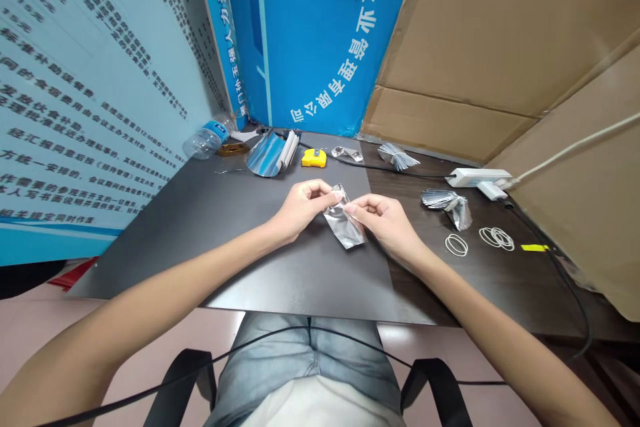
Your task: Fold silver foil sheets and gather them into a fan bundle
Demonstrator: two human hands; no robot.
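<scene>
Over the grey stretch of the desk [260, 213], two hands are working close together on a silver foil packet [349, 232], and the wide lower end is fanning out towards the person. On one side, the left hand [304, 211] is pinching the narrow upper end, thumb and forefinger closing right down on the foil. Opposite, the right hand [387, 219] is closing its thumb and forefinger at the packet's other edge, just beside the left fingertips; whether it is gripping firmly or only touching, I cannot tell. Both hands are curling their remaining fingers loosely.

That foil is looking light, thin and bendy, probably a bit slick, and it is creasing under the grip. A flat fingertip pinch on the edges near the top is seeming the safest hold; hard squeezing would be risking wrinkles or a tear.

Out to the right, a foil bundle [440, 200] is lying near some pale rings [496, 238], while beyond the hands a yellow gadget [313, 159] is sitting beside a crinkled silver piece [347, 154].
</scene>
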